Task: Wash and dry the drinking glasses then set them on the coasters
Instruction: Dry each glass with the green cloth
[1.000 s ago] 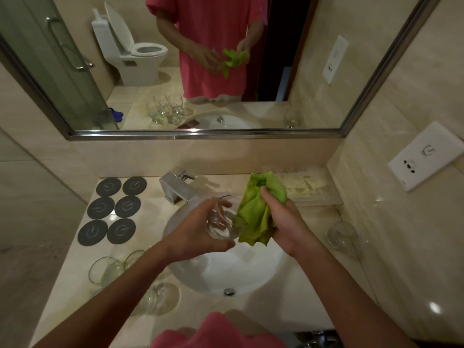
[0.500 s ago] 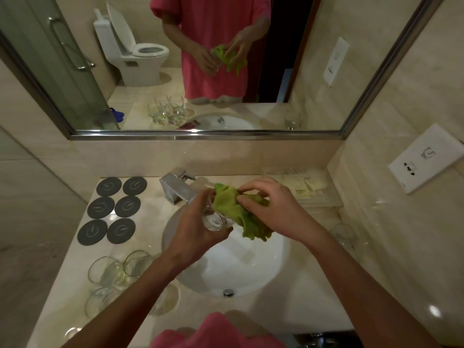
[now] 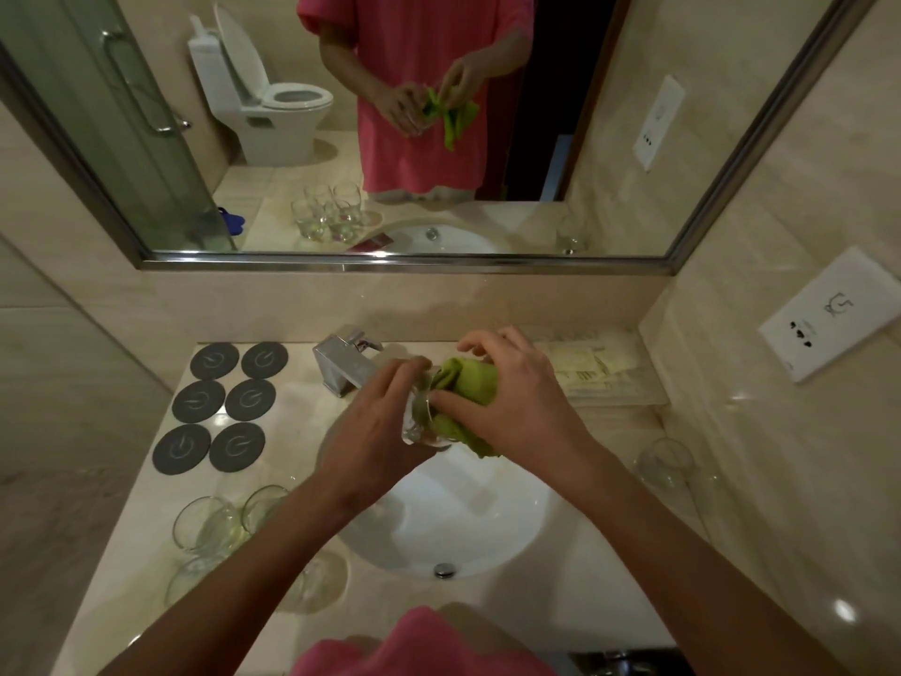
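I hold one drinking glass (image 3: 423,416) on its side over the sink (image 3: 487,539), at the centre of the frame, so any drips fall into the basin and not on the counter (image 3: 575,597). My left hand (image 3: 375,431) wraps its fingers round the base and wall to keep it from turning. My right hand (image 3: 512,397) pinches the green cloth (image 3: 463,387) and pushes it into the mouth, thumb and fingertips curled on the fabric, so the inside gets dried, I judge. The six coasters (image 3: 222,404), upper left of the counter, carry nothing yet. More glasses (image 3: 214,524) wait at lower left, partly behind my forearm; another glass (image 3: 665,461) stands at right. The tap (image 3: 348,361) sits just behind my hands.
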The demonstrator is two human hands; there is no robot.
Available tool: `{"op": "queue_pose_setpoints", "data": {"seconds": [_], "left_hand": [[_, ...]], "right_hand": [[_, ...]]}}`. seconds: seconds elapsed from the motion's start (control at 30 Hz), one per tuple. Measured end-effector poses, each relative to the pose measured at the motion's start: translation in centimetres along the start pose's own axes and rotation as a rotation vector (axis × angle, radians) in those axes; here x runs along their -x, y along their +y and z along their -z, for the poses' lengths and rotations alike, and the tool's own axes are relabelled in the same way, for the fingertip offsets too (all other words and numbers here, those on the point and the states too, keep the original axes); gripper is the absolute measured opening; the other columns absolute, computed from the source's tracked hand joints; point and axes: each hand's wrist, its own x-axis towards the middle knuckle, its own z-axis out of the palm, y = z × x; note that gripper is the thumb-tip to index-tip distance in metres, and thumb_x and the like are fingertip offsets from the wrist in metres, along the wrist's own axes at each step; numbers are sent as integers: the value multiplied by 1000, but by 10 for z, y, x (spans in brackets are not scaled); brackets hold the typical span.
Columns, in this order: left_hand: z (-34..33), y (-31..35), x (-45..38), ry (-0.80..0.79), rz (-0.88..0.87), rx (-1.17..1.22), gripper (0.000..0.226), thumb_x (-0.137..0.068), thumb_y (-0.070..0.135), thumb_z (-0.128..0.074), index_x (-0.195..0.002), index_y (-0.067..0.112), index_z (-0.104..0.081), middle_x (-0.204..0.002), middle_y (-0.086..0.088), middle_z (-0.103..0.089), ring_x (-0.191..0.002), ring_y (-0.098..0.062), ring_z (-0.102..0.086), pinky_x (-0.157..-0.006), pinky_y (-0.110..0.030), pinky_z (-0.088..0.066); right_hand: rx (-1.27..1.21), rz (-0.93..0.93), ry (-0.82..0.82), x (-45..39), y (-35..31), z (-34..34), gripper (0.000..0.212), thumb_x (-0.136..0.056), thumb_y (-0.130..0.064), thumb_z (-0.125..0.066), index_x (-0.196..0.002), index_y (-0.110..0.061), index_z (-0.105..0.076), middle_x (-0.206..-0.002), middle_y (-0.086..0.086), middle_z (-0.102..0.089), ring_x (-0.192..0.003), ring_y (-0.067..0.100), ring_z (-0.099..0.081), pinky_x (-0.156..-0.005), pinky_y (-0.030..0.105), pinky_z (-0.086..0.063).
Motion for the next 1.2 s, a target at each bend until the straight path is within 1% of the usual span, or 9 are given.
{"op": "queue_pose_setpoints", "data": {"seconds": [0.1, 0.2, 0.43, 0.57, 0.73, 0.93, 1.03, 1.13, 1.2], "left_hand": [[13, -5, -12, -20, -179, -180, 86, -59, 26, -92, -128, 14, -43, -118, -17, -59, -96, -33, -63, -72, -44, -58], [26, -11, -27, -63, -324, -399, 86, -58, 15, -92, -129, 11, -43, -117, -21, -60, -97, -37, -63, -75, -46, -57], [31, -21, -42, -50, -506, -535, 69, -77, 9, -80, -136, 5, -43, -123, -20, -60, -105, -35, -60, -85, -44, -54], [26, -19, -43, -54, -507, -499, 66, -75, 10, -81, -132, 4, -48, -124, -18, -60, -107, -32, -61, -87, -44, -54], [26, -12, -41, -174, -388, -334, 72, -62, 19, -88, -126, 7, -56, -120, -9, -59, -101, -26, -61, -84, -34, -50], [33, 1, -44, -633, -42, -15, 54, -63, 23, -83, -108, 17, -54, -101, 2, -60, -85, -18, -59, -72, -28, -53], [42, 12, -46, -887, 76, 114, 42, -68, 19, -86, -100, 18, -58, -89, 2, -69, -75, -13, -65, -68, -26, -55], [41, 10, -43, -1018, 147, 205, 34, -70, 17, -85, -97, 16, -64, -81, 11, -69, -73, -5, -65, -68, -25, -55], [35, 6, -40, -926, 151, 130, 38, -67, 23, -85, -97, 16, -63, -82, 10, -70, -72, -9, -66, -69, -30, -58]], "right_hand": [[-146, -194, -104, 1, 9, -4, 63, -72, -47, -86, -125, -30, -56, -115, -11, -56, -100, 6, -54, -74, 12, -41], [-289, -307, -120, 4, 14, -19, 36, -83, -47, -78, -107, -26, -61, -93, -10, -66, -79, 8, -65, -60, 18, -50], [-815, -458, -142, 9, 17, -58, 40, -82, -48, -76, -112, -23, -68, -103, 4, -77, -97, 22, -74, -91, 51, -59], [-694, -427, -52, 5, 18, -51, 38, -74, -45, -84, -94, -15, -70, -83, 4, -76, -76, 21, -73, -74, 47, -62], [-343, -85, 231, -4, 23, -39, 40, -70, -25, -92, -74, -14, -54, -61, -11, -55, -50, 2, -46, -47, 14, -35], [220, 730, 399, -18, 42, -26, 37, -93, -37, -67, -83, -1, -66, -77, 12, -64, -64, 28, -60, -55, 36, -50], [318, 1078, 367, -22, 39, -14, 42, -102, -30, -49, -78, 0, -65, -72, 13, -60, -61, 28, -56, -59, 33, -41], [370, 1079, 296, -23, 37, -14, 26, -99, -33, -56, -89, -9, -54, -69, 10, -59, -57, 27, -55, -49, 33, -41], [367, 798, 210, -18, 39, -20, 38, -81, -32, -79, -90, -18, -44, -68, 8, -61, -58, 29, -59, -48, 32, -44]]}}
